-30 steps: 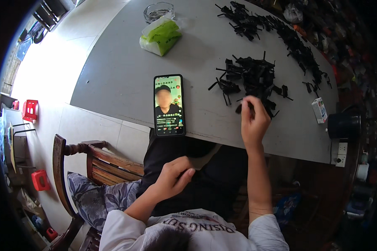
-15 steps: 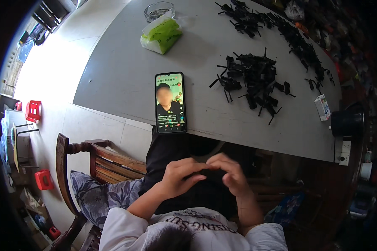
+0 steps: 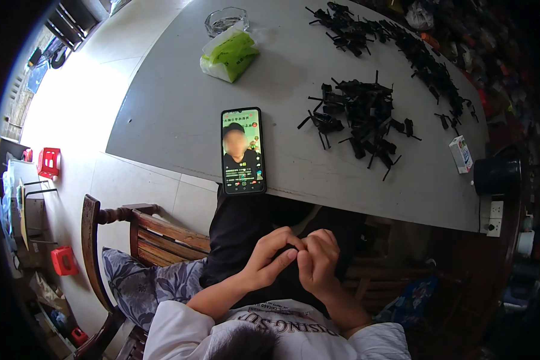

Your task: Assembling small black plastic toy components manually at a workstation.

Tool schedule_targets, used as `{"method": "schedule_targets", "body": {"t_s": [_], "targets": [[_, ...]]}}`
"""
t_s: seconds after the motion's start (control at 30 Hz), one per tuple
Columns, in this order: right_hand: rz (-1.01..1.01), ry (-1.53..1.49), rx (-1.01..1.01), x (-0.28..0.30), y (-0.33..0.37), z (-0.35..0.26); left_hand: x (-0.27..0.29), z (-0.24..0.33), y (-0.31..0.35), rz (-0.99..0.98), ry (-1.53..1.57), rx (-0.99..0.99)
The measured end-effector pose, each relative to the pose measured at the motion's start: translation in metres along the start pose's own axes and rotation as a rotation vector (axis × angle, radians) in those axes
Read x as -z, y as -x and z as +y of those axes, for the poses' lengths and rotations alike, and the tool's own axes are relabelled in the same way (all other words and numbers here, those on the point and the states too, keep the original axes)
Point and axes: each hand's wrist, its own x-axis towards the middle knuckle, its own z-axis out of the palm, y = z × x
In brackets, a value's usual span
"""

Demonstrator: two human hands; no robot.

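Observation:
Over my lap, just short of the table's front edge, my two hands meet fingertip to fingertip. My left hand (image 3: 274, 255) is closed, thumb and fingers curled in. My right hand (image 3: 319, 258) is also closed, its thumb up against the left fingertips. Anything between them is hidden by the fingers and too dark against my black trousers (image 3: 237, 231) to make out. The nearest thing on the table is a lit phone (image 3: 243, 150) in a dark case, lying at the edge. Beyond it to the right lies a heap of small black parts with thin stalks (image 3: 366, 117).
More black parts (image 3: 423, 57) run along the table's far right side. A green-and-white tissue pack (image 3: 231, 55) and a glass ashtray (image 3: 227, 23) stand at the back. By the right edge are a small white box (image 3: 461, 155) and a black container (image 3: 498, 176). A wooden bench (image 3: 168, 234) is at left.
My hands have drawn closer together. The right hand has moved left and its fingers have curled in against the left ones. Things on the table have not moved.

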Motion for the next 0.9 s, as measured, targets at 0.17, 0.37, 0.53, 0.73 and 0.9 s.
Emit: {"method": "schedule_targets", "body": {"t_s": [0.17,0.37,0.53,0.73,0.9], "targets": [[0.061,0.029,0.106,0.0,0.006,-0.002,0.005,0.006,-0.002,0.051,0.027,-0.036],[0.016,-0.368,-0.043,0.018,0.011,-0.003,0.008,0.02,-0.004,-0.095,-0.143,0.02],[-0.247,-1.411,-0.668,0.02,0.021,0.016,0.019,0.005,-0.005,-0.206,-0.421,-0.376],[-0.162,-1.403,-0.576,-0.001,0.031,0.008,0.002,0.005,0.004,-0.028,-0.568,-0.495],[-0.57,-1.281,-0.653,0.024,0.022,0.003,0.02,0.012,0.001,-0.156,-0.397,-0.451]]}}
